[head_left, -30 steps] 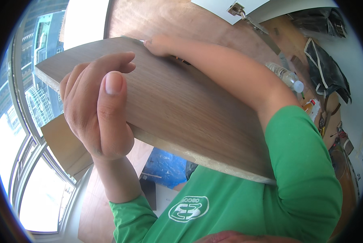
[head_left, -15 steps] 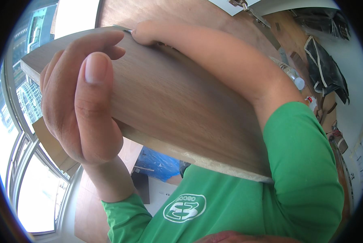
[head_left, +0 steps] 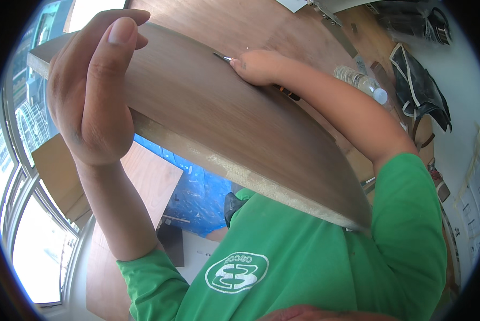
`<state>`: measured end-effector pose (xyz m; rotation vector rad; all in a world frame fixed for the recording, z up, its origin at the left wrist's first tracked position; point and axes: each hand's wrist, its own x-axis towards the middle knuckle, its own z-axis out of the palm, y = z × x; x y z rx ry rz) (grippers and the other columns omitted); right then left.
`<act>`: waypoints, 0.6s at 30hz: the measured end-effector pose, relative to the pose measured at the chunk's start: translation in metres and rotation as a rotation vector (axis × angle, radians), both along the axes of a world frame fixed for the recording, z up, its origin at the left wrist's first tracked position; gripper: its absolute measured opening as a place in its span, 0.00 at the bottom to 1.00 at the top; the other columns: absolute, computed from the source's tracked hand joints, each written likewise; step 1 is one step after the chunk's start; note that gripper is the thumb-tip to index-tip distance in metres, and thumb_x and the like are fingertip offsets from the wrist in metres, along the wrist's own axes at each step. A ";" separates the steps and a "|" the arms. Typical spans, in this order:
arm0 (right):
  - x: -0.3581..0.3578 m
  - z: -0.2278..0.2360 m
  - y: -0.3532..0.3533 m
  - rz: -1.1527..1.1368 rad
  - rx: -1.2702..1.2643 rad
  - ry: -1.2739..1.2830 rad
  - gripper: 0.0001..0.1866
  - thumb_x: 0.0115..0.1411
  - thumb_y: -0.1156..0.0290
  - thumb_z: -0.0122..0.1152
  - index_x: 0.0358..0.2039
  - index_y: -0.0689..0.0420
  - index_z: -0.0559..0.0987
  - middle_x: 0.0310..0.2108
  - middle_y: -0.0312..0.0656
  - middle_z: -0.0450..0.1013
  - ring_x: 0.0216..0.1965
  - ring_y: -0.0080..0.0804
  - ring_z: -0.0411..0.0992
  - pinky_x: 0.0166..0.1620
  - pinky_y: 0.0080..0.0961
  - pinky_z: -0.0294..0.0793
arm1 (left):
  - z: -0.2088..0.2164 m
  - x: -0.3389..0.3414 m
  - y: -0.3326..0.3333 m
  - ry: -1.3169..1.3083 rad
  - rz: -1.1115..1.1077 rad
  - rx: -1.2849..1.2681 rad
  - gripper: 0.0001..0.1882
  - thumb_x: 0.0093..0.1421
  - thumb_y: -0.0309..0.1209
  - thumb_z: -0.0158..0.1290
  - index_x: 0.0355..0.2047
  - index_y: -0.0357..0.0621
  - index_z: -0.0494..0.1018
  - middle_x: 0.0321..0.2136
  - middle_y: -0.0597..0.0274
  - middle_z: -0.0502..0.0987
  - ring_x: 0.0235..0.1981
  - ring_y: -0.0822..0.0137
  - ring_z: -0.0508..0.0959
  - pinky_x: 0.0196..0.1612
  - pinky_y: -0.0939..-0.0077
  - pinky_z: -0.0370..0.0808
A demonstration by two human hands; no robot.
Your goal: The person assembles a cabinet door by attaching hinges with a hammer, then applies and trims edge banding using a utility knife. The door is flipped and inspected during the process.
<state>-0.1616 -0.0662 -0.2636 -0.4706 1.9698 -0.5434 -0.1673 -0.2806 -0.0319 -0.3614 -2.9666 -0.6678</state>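
A thick brown wood-grain board (head_left: 213, 107), with a rough pale edge, lies slantwise before my torso. My right hand (head_left: 258, 67) is closed around a utility knife (head_left: 288, 92) at the board's far edge. The knife's blade pokes out past the fingertips, and its black-and-orange handle shows behind the palm; the hand hides the middle. On the left, my left hand (head_left: 93, 88) is raised over the board's near left part, fingers loosely bent and thumb apart, nothing visible in it. Whether its heel presses on the board, I cannot tell.
Beyond the board lies a brown wooden surface (head_left: 197, 21). A clear plastic bottle (head_left: 357, 83) rests by my right forearm, with a black bag (head_left: 419, 85) farther right. Below the board are blue sheeting (head_left: 197, 198) and a wooden panel (head_left: 151, 176). Windows (head_left: 36, 251) line the left.
My right hand has slid the knife to the right and nearer along the board's far edge. My left hand has shifted up and slightly left. The bottle is less covered by my arm.
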 end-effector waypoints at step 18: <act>0.100 0.030 0.133 -0.029 0.122 -0.057 0.30 0.75 0.53 0.36 0.38 0.65 0.82 0.39 0.60 0.80 0.43 0.63 0.77 0.49 0.53 0.74 | -0.006 -0.006 -0.021 0.017 -0.118 -0.015 0.25 0.72 0.47 0.40 0.43 0.50 0.86 0.30 0.60 0.82 0.37 0.66 0.81 0.44 0.69 0.76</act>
